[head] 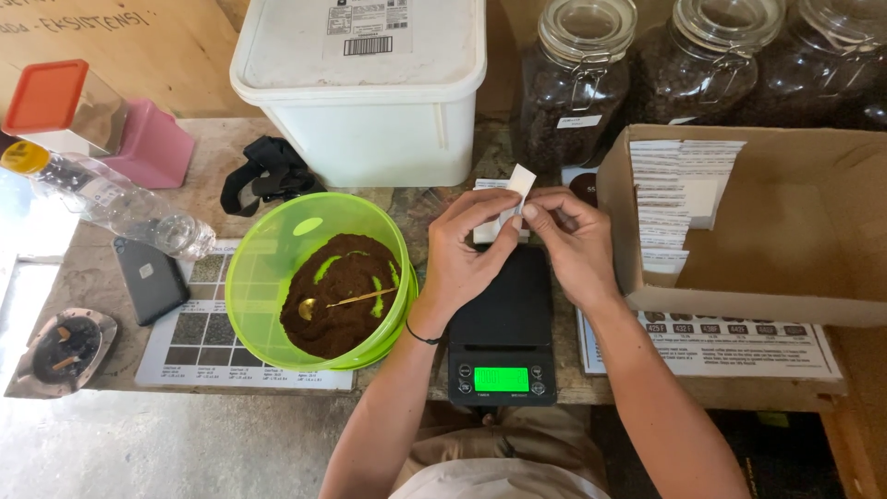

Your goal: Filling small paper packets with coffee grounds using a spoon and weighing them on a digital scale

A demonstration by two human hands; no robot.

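At the centre of the frame we see both hands meeting above a black digital scale (504, 323), pinching one small white paper sachet (516, 196) between them. The left hand (467, 254) closes thumb and fingers on the sachet's lower part, and the right hand (573, 242) nips its upper edge with thumb and forefinger, so both grips are narrow and holding the sachet. The scale's green display is lit at lower centre. Just left of the left hand sits a lime-green plastic bowl (254, 277) of ground coffee (337, 300) with a gold spoon (346, 299) lying in it. At right, an open cardboard box (785, 240) holds a row of white sachets (667, 199). A white lidded tub (365, 92) stands at upper centre
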